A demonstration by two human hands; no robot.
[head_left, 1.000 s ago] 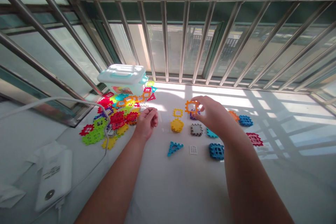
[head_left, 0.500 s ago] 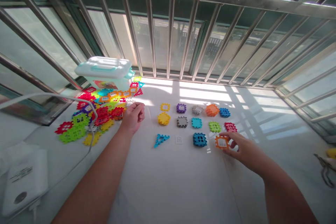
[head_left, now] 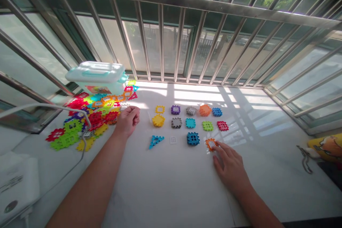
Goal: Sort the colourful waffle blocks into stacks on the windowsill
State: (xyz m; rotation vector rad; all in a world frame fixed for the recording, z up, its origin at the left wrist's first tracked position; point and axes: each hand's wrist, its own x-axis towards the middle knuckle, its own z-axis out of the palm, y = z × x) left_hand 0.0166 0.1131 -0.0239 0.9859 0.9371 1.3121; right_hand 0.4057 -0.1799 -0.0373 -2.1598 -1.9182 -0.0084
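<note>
No readable writing; right hand (head_left: 230, 164) touches orange tile (head_left: 211, 144).

The right hand (head_left: 229, 165) lay touching an orange block (head_left: 211, 144), just right of the blue block (head_left: 193, 138); the left hand (head_left: 127, 120) rested curled, well left of it.

White sill (head_left: 171, 185), sorted toy tiles (head_left: 190, 123), loose tile heap (head_left: 85, 117), lidded box (head_left: 97, 76), white charger (head_left: 16, 183)

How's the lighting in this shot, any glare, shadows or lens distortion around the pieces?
Head view: hard sunlight through the metal window bars stripes the white tabletop with shadows; glare whitens the far edge; wide-angle lens bends the bars outward; the orange square tile by the right hand stays sharp.
</note>
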